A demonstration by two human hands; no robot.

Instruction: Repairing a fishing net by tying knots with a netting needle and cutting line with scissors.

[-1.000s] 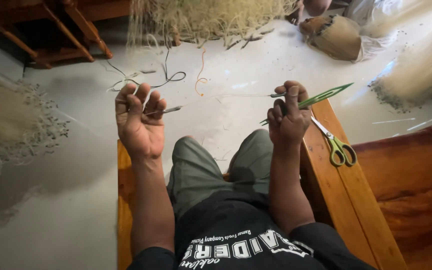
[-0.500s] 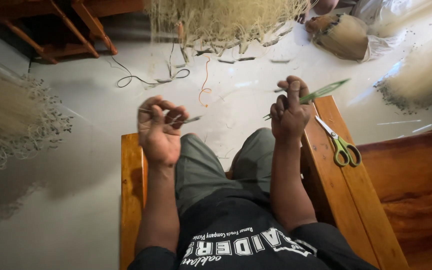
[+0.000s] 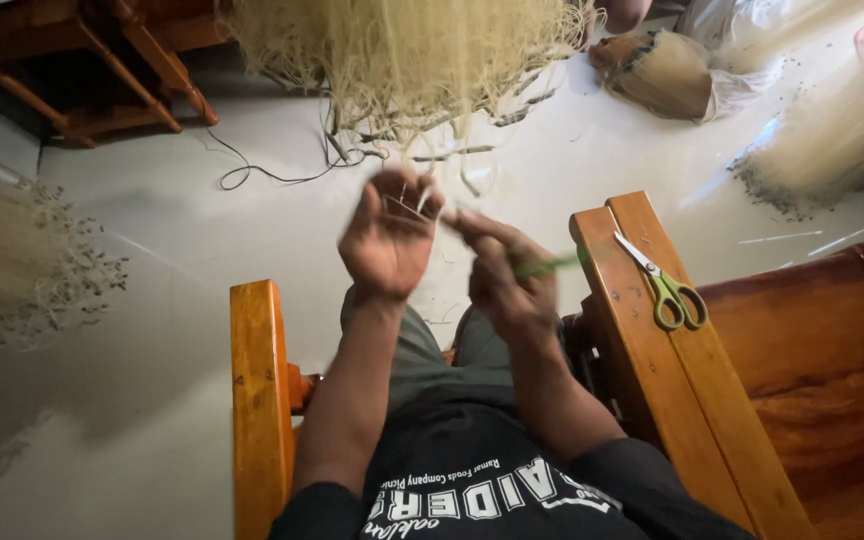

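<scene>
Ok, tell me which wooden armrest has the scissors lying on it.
The right armrest: the green-handled scissors lie on it. The left armrest is bare.

Below me the floor [image 3: 202,260] is pale grey and smooth, with soft light glancing off it at the upper right of the frame. I sit on an orange-brown wooden chair; its armrests [image 3: 257,400] frame the lower half. Dark wooden chair legs [image 3: 142,60] stand at the upper left. Polished wood [image 3: 822,370] fills the lower right.
</scene>
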